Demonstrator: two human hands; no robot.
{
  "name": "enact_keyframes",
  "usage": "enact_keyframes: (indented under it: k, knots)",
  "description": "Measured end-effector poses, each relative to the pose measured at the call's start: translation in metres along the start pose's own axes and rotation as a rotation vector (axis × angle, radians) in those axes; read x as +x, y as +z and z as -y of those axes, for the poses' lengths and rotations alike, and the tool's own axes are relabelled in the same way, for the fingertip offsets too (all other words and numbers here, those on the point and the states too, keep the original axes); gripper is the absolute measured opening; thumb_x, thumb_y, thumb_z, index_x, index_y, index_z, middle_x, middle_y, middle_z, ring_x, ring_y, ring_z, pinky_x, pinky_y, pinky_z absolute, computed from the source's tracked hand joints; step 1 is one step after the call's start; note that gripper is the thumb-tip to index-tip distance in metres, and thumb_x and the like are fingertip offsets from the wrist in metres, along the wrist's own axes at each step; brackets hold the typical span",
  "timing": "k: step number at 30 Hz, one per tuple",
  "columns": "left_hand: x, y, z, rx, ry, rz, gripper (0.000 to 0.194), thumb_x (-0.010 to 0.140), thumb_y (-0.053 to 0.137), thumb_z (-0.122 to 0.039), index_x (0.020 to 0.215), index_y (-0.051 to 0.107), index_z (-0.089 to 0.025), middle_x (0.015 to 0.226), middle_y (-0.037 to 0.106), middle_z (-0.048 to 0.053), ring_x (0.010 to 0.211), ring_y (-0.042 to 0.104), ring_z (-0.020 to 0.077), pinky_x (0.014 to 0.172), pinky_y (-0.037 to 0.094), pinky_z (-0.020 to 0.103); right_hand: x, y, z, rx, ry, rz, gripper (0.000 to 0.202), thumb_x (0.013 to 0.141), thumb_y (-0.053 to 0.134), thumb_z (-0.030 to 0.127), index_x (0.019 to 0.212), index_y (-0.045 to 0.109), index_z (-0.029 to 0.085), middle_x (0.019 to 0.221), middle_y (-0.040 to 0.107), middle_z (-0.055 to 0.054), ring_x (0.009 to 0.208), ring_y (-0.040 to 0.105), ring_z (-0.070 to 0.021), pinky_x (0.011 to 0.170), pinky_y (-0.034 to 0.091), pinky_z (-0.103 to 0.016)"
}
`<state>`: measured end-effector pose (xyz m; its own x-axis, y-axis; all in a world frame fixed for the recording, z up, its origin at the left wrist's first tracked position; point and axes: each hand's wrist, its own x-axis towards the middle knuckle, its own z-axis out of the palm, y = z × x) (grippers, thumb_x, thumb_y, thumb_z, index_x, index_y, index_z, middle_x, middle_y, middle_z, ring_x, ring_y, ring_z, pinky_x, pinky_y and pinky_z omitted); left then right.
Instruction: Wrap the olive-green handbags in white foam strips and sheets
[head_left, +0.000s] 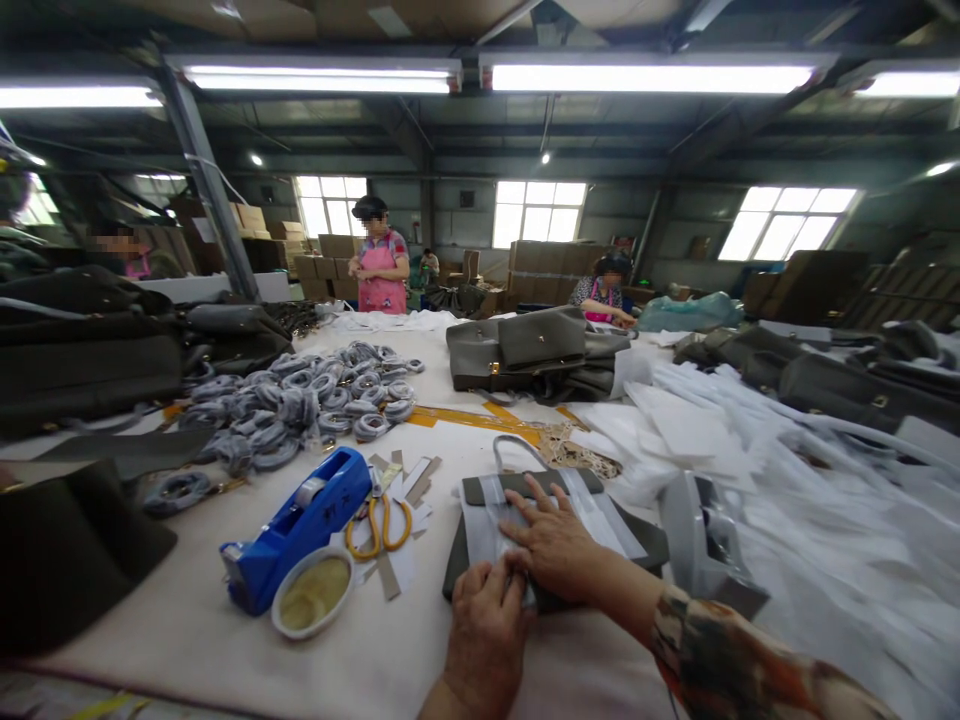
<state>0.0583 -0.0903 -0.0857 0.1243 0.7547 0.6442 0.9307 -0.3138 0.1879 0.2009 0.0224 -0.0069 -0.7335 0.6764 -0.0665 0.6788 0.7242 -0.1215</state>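
Note:
A dark grey-green handbag (645, 540) lies flat in front of me, its grey handle loop (517, 445) pointing away. Across its body runs a translucent white wrapping sheet (480, 525). My right hand (555, 540) rests on the sheet with fingers spread. At the near side of the bag, my left hand (487, 620) has its fingers curled together on the sheet's edge; its fingertips are partly hidden. Right of the bag stands a grey tape dispenser (686, 540). To the left are a blue tape dispenser (300, 525), orange-handled scissors (384, 525) and a white oval dish (313, 592).
Coiled grey straps (300, 400) form a heap at the left. More dark bags (517, 350) are stacked across the table, and dark material (67, 560) lies near left. White sheets (825, 530) cover the right side. A co-worker in a pink apron (382, 270) stands beyond; other people are farther off.

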Motion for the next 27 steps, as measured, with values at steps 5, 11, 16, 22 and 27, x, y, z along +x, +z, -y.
enact_keyframes:
  k: [5, 11, 16, 22, 27]
  knots:
    - [-0.002, 0.000, 0.001, 0.017, 0.024, -0.032, 0.029, 0.091, 0.065, -0.029, 0.120, 0.067, -0.024, 0.133, 0.065, 0.004, 0.105, 0.057, 0.0262, 0.091, 0.049, 0.044, 0.003, -0.023, -0.004, -0.041, 0.077, -0.229, 0.045, 0.100, 0.052, 0.049, 0.136, 0.062, 0.024, 0.163, 0.033, -0.010, 0.153, 0.011, -0.0408, 0.119, 0.011, -0.065]
    - [-0.003, 0.002, 0.006, 0.006, 0.053, -0.031, 0.029, 0.094, 0.062, -0.029, 0.122, 0.067, -0.026, 0.122, 0.067, 0.005, 0.108, 0.060, 0.0246, 0.093, 0.049, 0.041, -0.075, -0.043, -0.078, 0.298, 0.327, -0.607, 0.041, 0.094, 0.051, 0.039, 0.126, 0.070, 0.020, 0.151, 0.051, -0.010, 0.146, 0.036, -0.0299, 0.122, 0.023, -0.046]
    - [-0.004, 0.009, 0.018, 0.068, 0.135, -0.065, 0.030, 0.096, 0.057, -0.029, 0.125, 0.065, -0.027, 0.121, 0.065, 0.005, 0.109, 0.061, 0.0216, 0.094, 0.049, 0.037, -0.159, -0.043, -0.152, 0.691, 0.989, -0.590, 0.038, 0.079, 0.056, 0.043, 0.097, 0.075, 0.015, 0.119, 0.070, -0.018, 0.121, 0.057, -0.0356, 0.107, 0.039, -0.048]
    - [0.000, 0.020, 0.031, 0.202, 0.312, -0.141, 0.030, 0.097, 0.056, -0.036, 0.124, 0.067, -0.027, 0.126, 0.069, 0.001, 0.101, 0.062, 0.0212, 0.085, 0.049, 0.036, -0.193, -0.008, -0.155, 0.990, 1.197, -0.556, 0.042, 0.071, 0.057, 0.055, 0.082, 0.070, 0.017, 0.099, 0.072, -0.014, 0.087, 0.065, -0.0272, 0.070, 0.047, -0.037]
    - [0.001, 0.025, 0.034, 0.223, 0.305, -0.158, 0.029, 0.100, 0.050, -0.035, 0.120, 0.068, -0.025, 0.123, 0.071, 0.000, 0.100, 0.062, 0.0224, 0.087, 0.048, 0.038, -0.193, -0.006, -0.147, 1.070, 1.130, -0.648, 0.027, 0.064, 0.067, 0.043, 0.072, 0.069, 0.017, 0.088, 0.071, -0.010, 0.090, 0.063, -0.0284, 0.072, 0.046, -0.036]
